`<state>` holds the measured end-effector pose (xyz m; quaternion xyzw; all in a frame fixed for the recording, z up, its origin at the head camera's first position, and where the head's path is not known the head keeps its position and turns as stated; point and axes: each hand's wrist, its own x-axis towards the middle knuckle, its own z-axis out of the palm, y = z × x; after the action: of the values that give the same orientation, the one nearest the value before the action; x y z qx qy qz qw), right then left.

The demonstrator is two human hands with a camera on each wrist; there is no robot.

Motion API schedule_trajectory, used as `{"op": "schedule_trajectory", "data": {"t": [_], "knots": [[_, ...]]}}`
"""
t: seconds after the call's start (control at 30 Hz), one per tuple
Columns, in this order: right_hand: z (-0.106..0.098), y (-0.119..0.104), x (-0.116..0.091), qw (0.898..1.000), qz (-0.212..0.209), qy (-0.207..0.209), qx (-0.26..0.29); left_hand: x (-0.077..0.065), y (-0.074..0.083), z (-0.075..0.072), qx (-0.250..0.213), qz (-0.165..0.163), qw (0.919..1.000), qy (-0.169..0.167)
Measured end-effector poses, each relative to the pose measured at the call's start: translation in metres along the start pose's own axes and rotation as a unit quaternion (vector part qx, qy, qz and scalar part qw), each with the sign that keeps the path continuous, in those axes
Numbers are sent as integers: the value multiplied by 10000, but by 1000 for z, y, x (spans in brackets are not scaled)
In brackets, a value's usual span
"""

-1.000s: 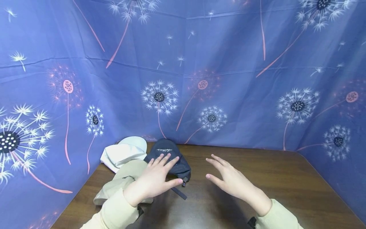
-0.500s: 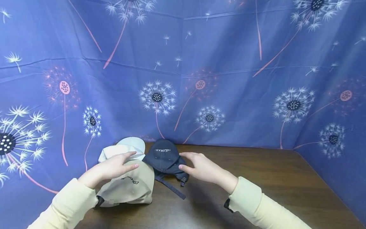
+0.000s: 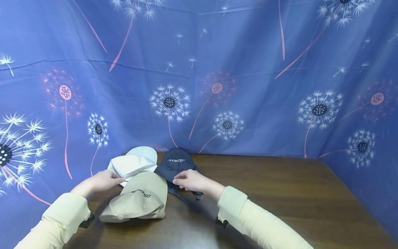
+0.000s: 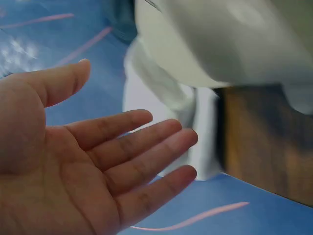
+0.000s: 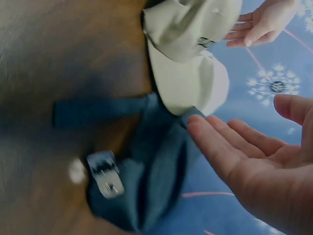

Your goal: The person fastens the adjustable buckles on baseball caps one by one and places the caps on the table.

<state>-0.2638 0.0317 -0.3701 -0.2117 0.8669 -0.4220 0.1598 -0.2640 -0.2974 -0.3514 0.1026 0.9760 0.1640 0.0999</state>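
Note:
A beige cap with dark lettering lies at the front left of the wooden table. Behind it is a white cap, partly covered. To their right sits a navy cap with white lettering. My left hand is beside the beige and white caps; in the left wrist view its fingers are extended, with nothing held. My right hand hovers over the back of the navy cap, fingers extended in the right wrist view. Contact with the cap cannot be told. The cap's loose strap and metal buckle show there.
The brown wooden table stretches to the right of the caps. A blue cloth printed with dandelions hangs behind and along both sides of the table.
My left hand has moved left, from above the navy cap to the outer side of the beige and white caps. My right hand has come left and lower, over the navy cap.

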Motion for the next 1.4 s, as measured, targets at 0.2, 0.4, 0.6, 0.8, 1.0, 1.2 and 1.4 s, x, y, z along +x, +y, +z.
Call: {"op": "schedule_trajectory", "data": {"t": [0.2,0.4,0.6,0.8,1.0,1.2,1.4], "knots": [[27,6,16,9813,682,-258,1780,12,-23,18,-1021,-16,9938,-451],[53,15,25,9572,1011,-112,2711,21,-41,32,-2438,-483,9644,-904],[69,23,28,9352,1206,175,3326,23,-50,37,-2472,-1109,9581,-927],[77,29,28,9204,1293,357,3672,23,-54,45,-2759,-1326,9468,-998],[84,32,26,9153,1398,386,3756,22,-52,51,-2711,-1467,9473,-874],[86,28,25,9120,1420,385,3830,20,-50,52,-2793,-1550,9438,-850],[85,29,23,9175,1405,392,3701,20,-47,53,-2887,-1535,9407,-906]]}}
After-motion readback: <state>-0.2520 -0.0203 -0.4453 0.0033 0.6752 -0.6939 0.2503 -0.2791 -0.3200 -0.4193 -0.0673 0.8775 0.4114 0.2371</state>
